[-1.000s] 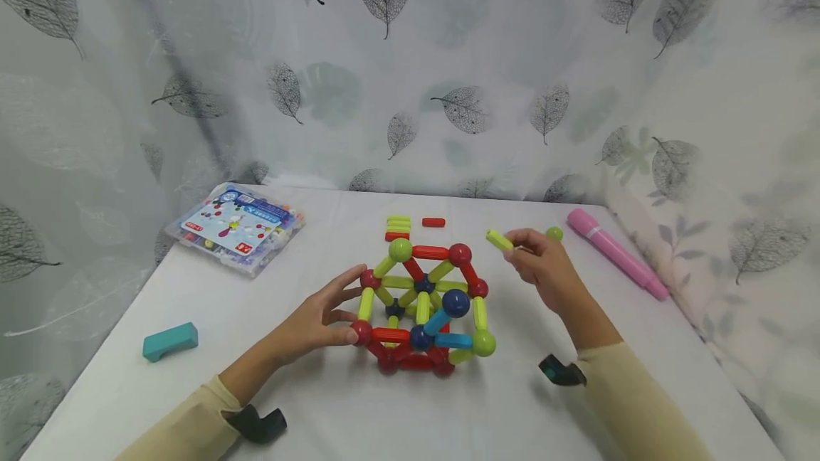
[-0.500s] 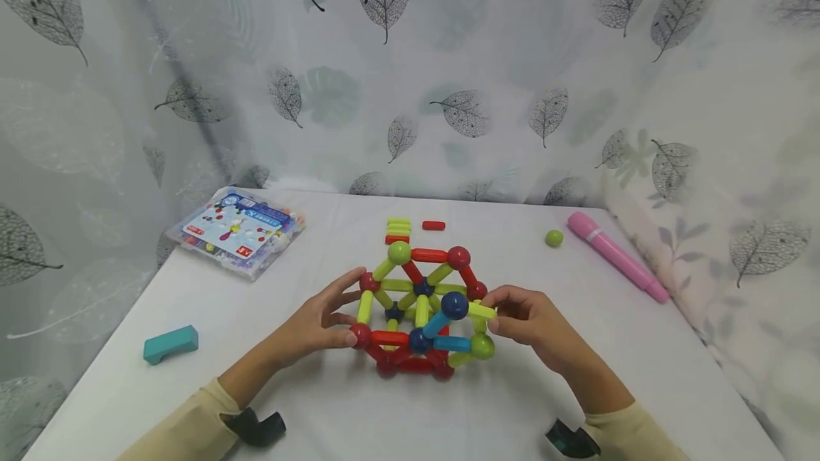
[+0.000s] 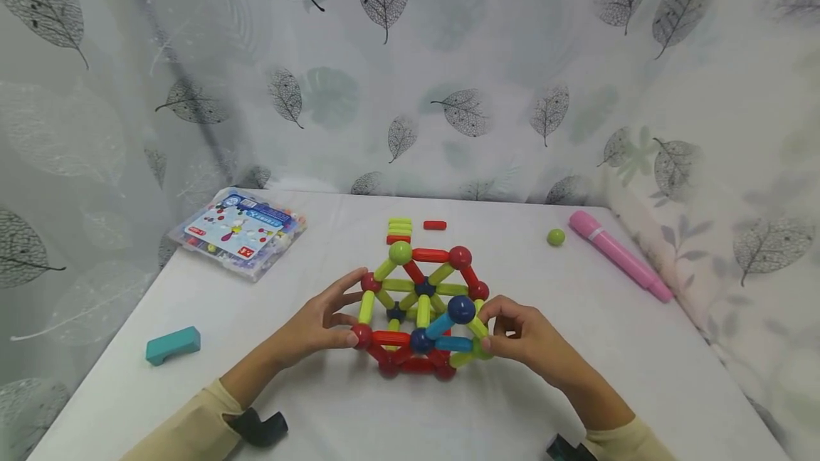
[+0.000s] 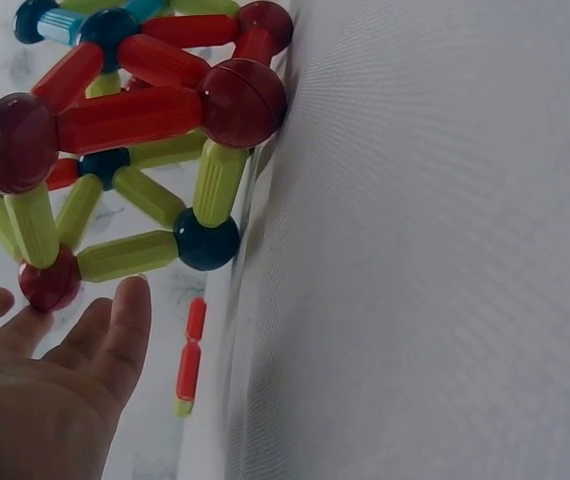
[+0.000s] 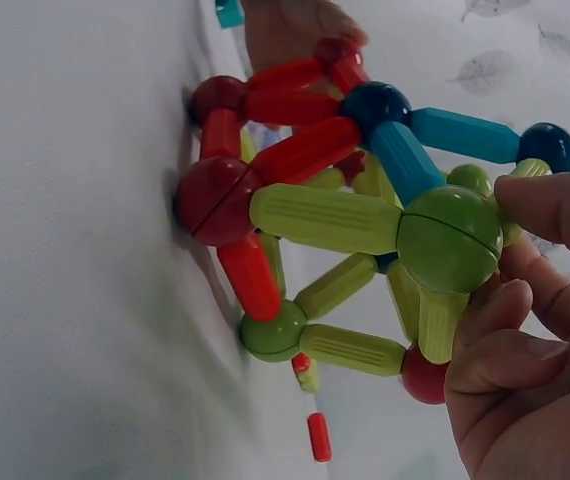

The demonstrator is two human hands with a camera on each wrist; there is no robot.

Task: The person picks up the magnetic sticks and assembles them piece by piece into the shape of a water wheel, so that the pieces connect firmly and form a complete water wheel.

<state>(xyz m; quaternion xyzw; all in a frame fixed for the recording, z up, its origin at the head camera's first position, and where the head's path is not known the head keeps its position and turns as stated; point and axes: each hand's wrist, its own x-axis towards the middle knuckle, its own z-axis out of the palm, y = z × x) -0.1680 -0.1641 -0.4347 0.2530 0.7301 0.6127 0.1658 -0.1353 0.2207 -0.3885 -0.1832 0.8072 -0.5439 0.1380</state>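
Observation:
A framework of magnetic sticks and balls (image 3: 418, 338) in red, yellow-green and blue stands on the white table. My left hand (image 3: 318, 316) holds its left side, the thumb at the lower red ball (image 4: 17, 143) and fingertips by the upper red ball (image 4: 50, 280). On the other side, my right hand (image 3: 534, 340) pinches a yellow-green magnetic stick (image 3: 477, 327) between thumb and index finger. This stick slants from the raised dark blue ball (image 3: 461, 309) down towards the green ball (image 5: 450, 240). The fingers partly cover the stick and, in the head view, the green ball.
Behind the framework lie several loose yellow-green and red sticks (image 3: 435, 225). A green ball (image 3: 556, 237) and a pink marker-shaped tube (image 3: 620, 256) lie at the right. A clear box of pieces (image 3: 238, 232) sits back left, with a teal block (image 3: 173, 345) nearer.
My right hand has brought the yellow-green stick left and down to the framework, then tilted it between the raised blue ball and the green ball. My left hand has stayed in place.

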